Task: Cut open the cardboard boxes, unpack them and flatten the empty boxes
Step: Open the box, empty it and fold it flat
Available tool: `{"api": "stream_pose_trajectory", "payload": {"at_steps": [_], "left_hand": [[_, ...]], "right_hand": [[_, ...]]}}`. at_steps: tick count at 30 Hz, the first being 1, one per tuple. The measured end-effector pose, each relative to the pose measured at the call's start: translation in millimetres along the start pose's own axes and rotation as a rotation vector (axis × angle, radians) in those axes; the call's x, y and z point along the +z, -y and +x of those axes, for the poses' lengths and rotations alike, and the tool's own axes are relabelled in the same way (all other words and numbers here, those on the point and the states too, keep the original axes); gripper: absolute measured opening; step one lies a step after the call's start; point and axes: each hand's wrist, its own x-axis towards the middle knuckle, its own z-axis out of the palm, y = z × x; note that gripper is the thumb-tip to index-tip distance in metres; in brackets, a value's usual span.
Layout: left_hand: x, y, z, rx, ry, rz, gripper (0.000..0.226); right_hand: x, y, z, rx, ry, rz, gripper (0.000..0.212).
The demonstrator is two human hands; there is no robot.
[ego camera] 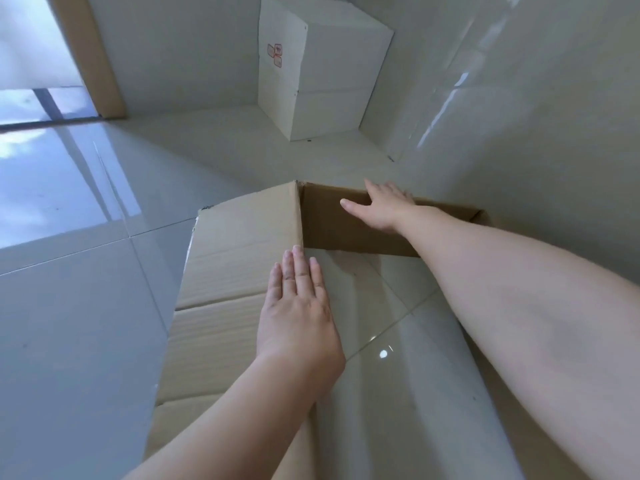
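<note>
The left hand [298,306] lies flat, fingers straight, on the brown box [239,258] side. Past it, the right hand [384,207] grabs the far box wall.

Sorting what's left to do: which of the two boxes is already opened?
The brown box under both hands; floor shows through it. The white box in the corner stands closed.

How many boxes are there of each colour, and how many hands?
Brown boxes: 1, the brown box on the floor, opened up.
White boxes: 1, the white box in the corner.
Hands: 2, the left hand and the right hand, both on the brown box.
Total: 4
</note>
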Motion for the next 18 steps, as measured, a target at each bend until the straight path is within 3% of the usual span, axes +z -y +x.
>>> {"api": "stream_pose_trajectory", "payload": {"at_steps": [9, 15, 18], "left_hand": [[-4.5, 1.9, 0.3, -0.022, 0.061, 0.110, 0.088], [-19.6, -1.6, -7.1, 0.008, 0.094, 0.186, 0.079], [-29.1, -19.1, -24.7, 0.217, 0.113, 0.184, 0.064]], "right_hand": [[-4.4, -51.4, -26.6, -0.142, 0.073, -0.048, 0.095], [6.7, -171.0, -109.0, 0.215, 0.094, -0.136, 0.108], [21.9, -212.8, -149.9, 0.318, 0.125, -0.031, 0.110]]}}
